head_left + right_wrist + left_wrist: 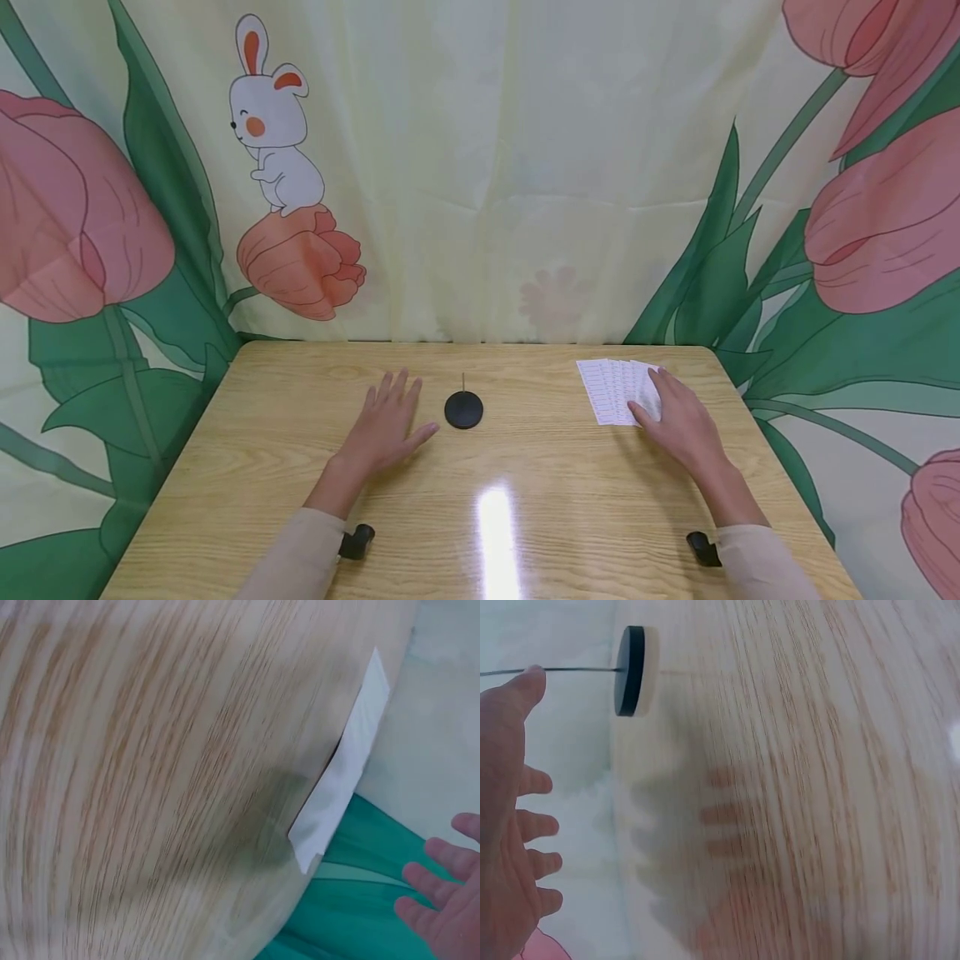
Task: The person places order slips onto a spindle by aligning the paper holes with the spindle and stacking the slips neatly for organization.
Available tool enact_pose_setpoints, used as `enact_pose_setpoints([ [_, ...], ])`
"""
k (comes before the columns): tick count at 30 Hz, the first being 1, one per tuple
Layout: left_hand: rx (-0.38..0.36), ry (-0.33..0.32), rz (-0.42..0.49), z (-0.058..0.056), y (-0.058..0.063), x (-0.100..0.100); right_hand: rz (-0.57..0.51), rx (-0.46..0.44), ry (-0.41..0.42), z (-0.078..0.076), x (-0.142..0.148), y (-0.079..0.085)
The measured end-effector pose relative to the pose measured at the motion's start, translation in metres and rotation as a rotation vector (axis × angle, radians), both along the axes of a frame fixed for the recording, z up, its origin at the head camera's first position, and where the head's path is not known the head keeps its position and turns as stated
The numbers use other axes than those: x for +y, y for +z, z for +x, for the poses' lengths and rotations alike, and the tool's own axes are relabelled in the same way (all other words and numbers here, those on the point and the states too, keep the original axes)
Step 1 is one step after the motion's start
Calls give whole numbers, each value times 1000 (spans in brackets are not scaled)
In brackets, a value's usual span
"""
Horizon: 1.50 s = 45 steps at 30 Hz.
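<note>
A receipt spike with a round black base (463, 411) and a thin upright rod stands near the back middle of the table. To its left hovers my left hand (381, 437), fingers spread and holding nothing. The left wrist view shows the left hand (502, 817) above the tabletop, its thumb tip overlapping the rod; whether they touch I cannot tell. Several white printed paper slips (606, 393) lie fanned at the back right. My right hand (686, 425) is over their right side, partly covering them. In the right wrist view its fingers (431, 881) appear apart from the slips (345, 765).
The wooden table (300, 467) ends at a back edge against a printed curtain (450, 167) with tulips and a rabbit. A bright light reflection lies on the table's front middle. Small black devices (357, 542) sit at both wrists.
</note>
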<state>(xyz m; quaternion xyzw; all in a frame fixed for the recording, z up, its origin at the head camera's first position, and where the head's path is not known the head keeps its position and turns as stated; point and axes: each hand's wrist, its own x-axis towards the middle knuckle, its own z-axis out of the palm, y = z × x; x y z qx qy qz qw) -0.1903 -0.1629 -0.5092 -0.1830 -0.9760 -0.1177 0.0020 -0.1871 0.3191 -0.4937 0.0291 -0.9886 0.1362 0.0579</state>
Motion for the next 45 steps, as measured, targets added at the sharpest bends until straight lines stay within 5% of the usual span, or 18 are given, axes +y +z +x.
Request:
enact_pose_setpoints([
  [18,-27,-25,30,-10,-10,15,-158,73,-53,-2,23,-15],
  [38,-19,-41,118,-17,-21,40,-201,-124,-192,-2,44,-28],
  [45,-66,-14,243,-20,-25,46,-200,-194,-227,-1,47,-30],
])
